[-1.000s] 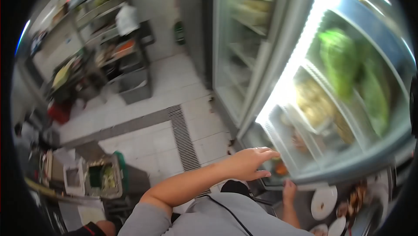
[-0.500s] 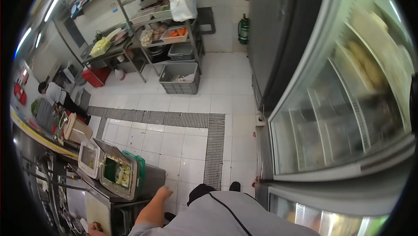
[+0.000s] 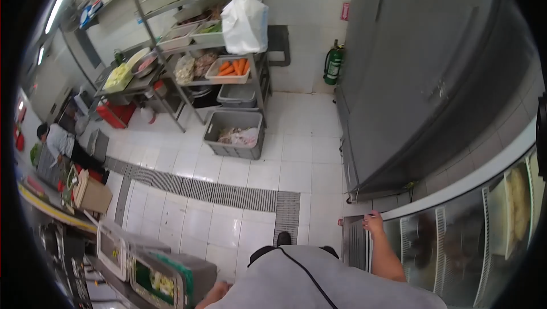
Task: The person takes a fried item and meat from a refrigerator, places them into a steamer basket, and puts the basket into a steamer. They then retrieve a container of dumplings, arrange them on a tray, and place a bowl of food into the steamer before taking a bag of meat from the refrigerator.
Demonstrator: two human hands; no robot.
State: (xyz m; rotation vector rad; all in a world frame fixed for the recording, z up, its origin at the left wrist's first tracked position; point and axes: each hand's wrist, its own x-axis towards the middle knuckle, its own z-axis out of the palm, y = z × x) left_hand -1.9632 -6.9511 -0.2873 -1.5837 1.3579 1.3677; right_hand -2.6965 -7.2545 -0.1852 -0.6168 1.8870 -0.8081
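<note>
My right hand (image 3: pixel 373 222) is stretched forward on the right, overlapping the near end of the glass-fronted fridge's pale frame (image 3: pixel 461 176) in this view. Its fingers are loosely bent and partly apart, with nothing seen in them. Low down by my left side, my left hand (image 3: pixel 218 294) is blurred and partly cut off by the frame's bottom edge, its fingers not clear. Closest to it stands a grey bin (image 3: pixel 196 272) with a green liner and vegetable scraps inside. One dark shoe (image 3: pixel 283 239) shows ahead of my grey shirt, on the drain grating.
Ahead, a metal rack (image 3: pixel 168 52) carries a tray of carrots (image 3: pixel 233 68) and a hanging white bag (image 3: pixel 245 21). A grey crate (image 3: pixel 233 135) stands on the floor. A tall grey cabinet (image 3: pixel 421 75) and a fire extinguisher (image 3: pixel 333 64) are right. Another person (image 3: pixel 60 141) bends at the far left.
The rack and crate look nearer, and the fridge has slid down and right in view. My right hand has come into view; my left hand has dropped back toward the bottom edge.
</note>
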